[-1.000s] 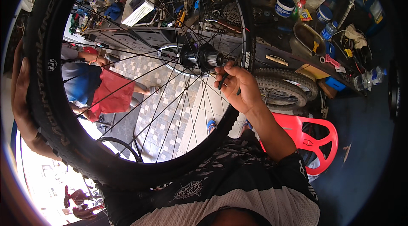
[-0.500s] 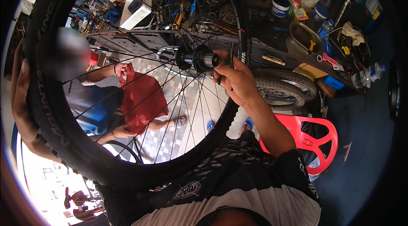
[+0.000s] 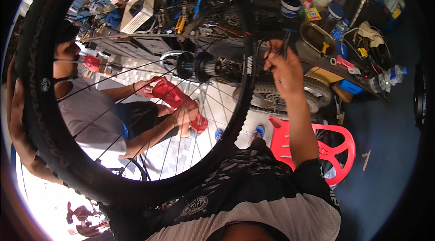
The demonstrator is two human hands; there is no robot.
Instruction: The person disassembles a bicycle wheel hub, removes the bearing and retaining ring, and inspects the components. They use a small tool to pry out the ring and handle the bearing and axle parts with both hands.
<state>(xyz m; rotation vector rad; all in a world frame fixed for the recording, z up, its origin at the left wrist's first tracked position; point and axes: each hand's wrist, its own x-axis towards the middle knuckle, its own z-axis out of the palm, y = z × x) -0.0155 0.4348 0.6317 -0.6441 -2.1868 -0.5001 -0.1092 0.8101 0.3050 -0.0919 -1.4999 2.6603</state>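
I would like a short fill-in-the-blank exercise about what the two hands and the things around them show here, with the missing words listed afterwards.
1. The left hand rests against the knobby rubber ____ of the bicycle wheel.
2. The right hand, holding a thin dark tool, is in the picture to the ____ of the wheel's hub.
3. The plastic chair and the cloth held by another person are both ____ in colour.

Missing words: tyre; right; red.

My right hand (image 3: 285,66), which I see from afar: clear of the hub (image 3: 205,66), now past the tyre (image 3: 122,184). Co-worker (image 3: 97,114): now nearer. Red cloth (image 3: 167,92): bunched, no longer spread.
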